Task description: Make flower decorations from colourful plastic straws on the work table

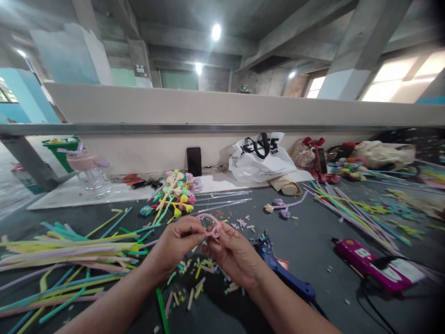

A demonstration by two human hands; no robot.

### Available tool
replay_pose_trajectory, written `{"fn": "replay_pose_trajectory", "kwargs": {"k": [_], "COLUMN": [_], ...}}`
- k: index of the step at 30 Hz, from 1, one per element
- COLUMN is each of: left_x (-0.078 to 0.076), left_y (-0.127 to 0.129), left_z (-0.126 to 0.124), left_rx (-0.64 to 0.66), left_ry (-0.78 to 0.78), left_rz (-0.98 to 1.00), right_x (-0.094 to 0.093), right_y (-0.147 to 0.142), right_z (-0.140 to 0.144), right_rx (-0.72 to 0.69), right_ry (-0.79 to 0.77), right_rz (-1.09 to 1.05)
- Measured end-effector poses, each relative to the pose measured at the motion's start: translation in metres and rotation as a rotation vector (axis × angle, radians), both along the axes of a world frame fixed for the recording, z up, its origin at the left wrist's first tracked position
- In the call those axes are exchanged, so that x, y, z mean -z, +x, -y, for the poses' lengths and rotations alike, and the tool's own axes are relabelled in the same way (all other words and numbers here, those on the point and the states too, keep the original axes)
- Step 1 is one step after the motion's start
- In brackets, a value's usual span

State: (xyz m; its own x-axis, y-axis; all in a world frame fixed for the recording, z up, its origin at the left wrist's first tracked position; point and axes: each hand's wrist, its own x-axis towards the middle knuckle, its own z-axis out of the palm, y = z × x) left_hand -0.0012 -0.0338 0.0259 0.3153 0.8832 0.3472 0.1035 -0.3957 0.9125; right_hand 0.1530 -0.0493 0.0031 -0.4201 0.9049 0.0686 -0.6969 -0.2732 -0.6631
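Between my two hands is a pink pipe cleaner [216, 230], bent into a small coil with a loop arching above it. The fingertips of my left hand [184, 240] pinch one end of it. My right hand [232, 250] grips the coiled part between thumb and fingers. Cut pipe cleaner bits [198, 273] lie scattered on the dark table below my hands. Just right of my right hand rests a blue glue gun [287, 273]. A finished purple and cream pipe cleaner sprig [285, 207] lies further back.
Loose pipe cleaners [69, 253] pile up on the left, and more lie in a bundle [354, 213] at right. A magenta electric tool [375, 264] with a cord sits at right. Along the back are a flower bunch [179, 185], a phone [193, 161], a bottle [92, 176] and a white bag [260, 160].
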Motion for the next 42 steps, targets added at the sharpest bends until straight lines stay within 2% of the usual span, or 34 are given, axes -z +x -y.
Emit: {"fn": "replay_pose_trajectory", "kwargs": {"k": [4, 8, 14, 17, 21, 23, 27, 31, 34, 37, 39, 42], "left_x": [0.003, 0.006, 0.002, 0.003, 0.009, 0.009, 0.004, 0.003, 0.005, 0.002, -0.004, -0.021], "left_y": [0.002, 0.003, 0.005, 0.008, 0.010, 0.010, 0.006, 0.001, -0.001, 0.000, 0.002, 0.003], "left_z": [0.001, 0.001, 0.008, 0.011, 0.013, 0.014, 0.018, 0.019, 0.022, 0.028, 0.035, 0.047], "left_rx": [0.006, -0.006, -0.128, -0.098, 0.015, 0.027, -0.052, -0.068, -0.085, 0.022, 0.146, 0.369], "left_ry": [-0.026, 0.042, 0.110, 0.088, -0.007, 0.091, 0.373, 0.562, 0.699, 0.751, 0.699, 0.598], "left_rz": [-0.032, -0.128, -0.209, -0.157, -0.030, -0.085, -0.294, -0.410, -0.403, -0.286, -0.248, -0.333], "right_x": [0.000, -0.002, 0.001, 0.003, 0.006, 0.008, 0.014, 0.015, 0.009, 0.002, -0.001, 0.000], "right_y": [0.001, 0.001, 0.002, 0.000, -0.006, -0.008, -0.008, -0.009, -0.011, -0.011, -0.008, 0.000], "right_z": [0.000, 0.001, 0.000, -0.002, -0.003, -0.004, -0.004, 0.000, 0.005, 0.006, 0.002, -0.007], "right_rx": [-0.008, -0.030, -0.035, -0.019, 0.066, 0.143, 0.240, 0.271, 0.279, 0.301, 0.341, 0.420], "right_ry": [-0.016, -0.038, -0.032, -0.030, 0.012, 0.054, 0.136, 0.188, 0.175, 0.126, 0.085, 0.033], "right_rz": [0.000, -0.023, -0.024, 0.003, 0.080, 0.122, 0.265, 0.325, 0.296, 0.242, 0.203, 0.153]}}
